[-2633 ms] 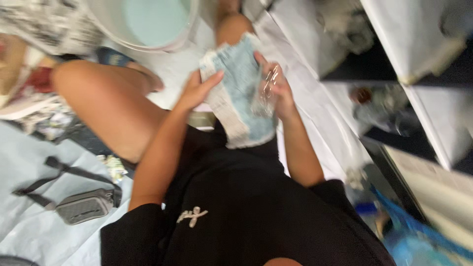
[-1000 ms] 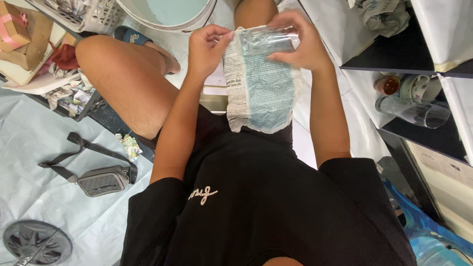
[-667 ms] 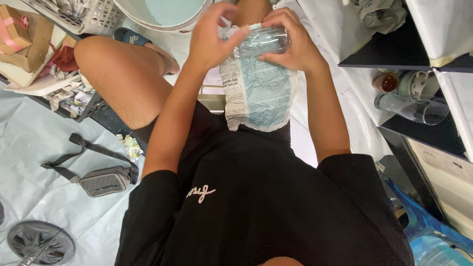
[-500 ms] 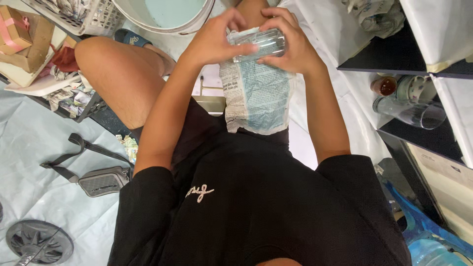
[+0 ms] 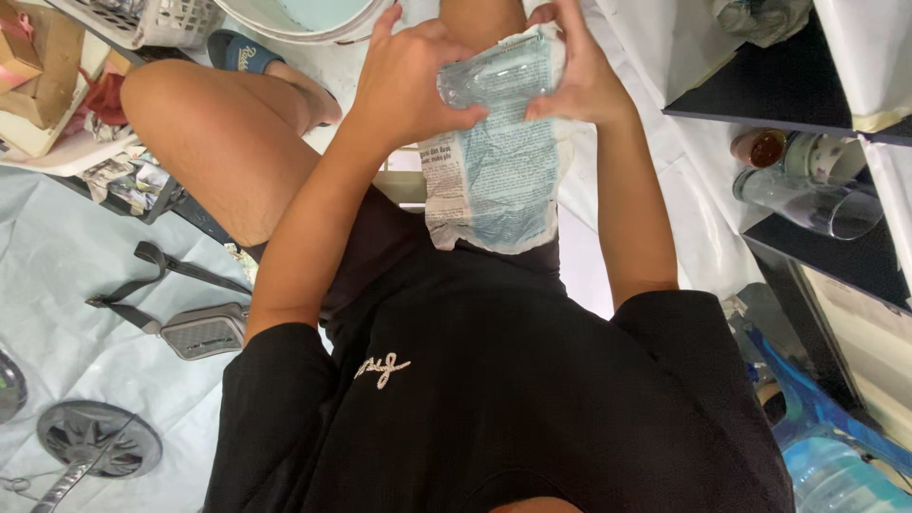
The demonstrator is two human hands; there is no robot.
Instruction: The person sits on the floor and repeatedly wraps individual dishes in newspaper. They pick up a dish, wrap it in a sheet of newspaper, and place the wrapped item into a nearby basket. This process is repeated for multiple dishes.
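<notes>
A clear glass [image 5: 489, 78] lies sideways on top of a crumpled sheet of newspaper [image 5: 494, 180] that hangs down over my lap. My left hand [image 5: 408, 81] grips the glass and the paper's upper left edge. My right hand [image 5: 575, 71] holds the glass's other end and the paper's upper right edge. Both hands are raised in front of me, above my bare knees.
A black shelf [image 5: 817, 142] on the right holds a clear glass [image 5: 807, 199] and small jars. A large white tub [image 5: 304, 17] stands ahead, a grey belt bag [image 5: 199, 331] and a fan base [image 5: 100, 439] lie on the pale sheet at left, a blue water jug [image 5: 836, 470] at lower right.
The paper was held flat in both hands. The glass has since come to lie across its top, and my hands have closed around glass and paper together.
</notes>
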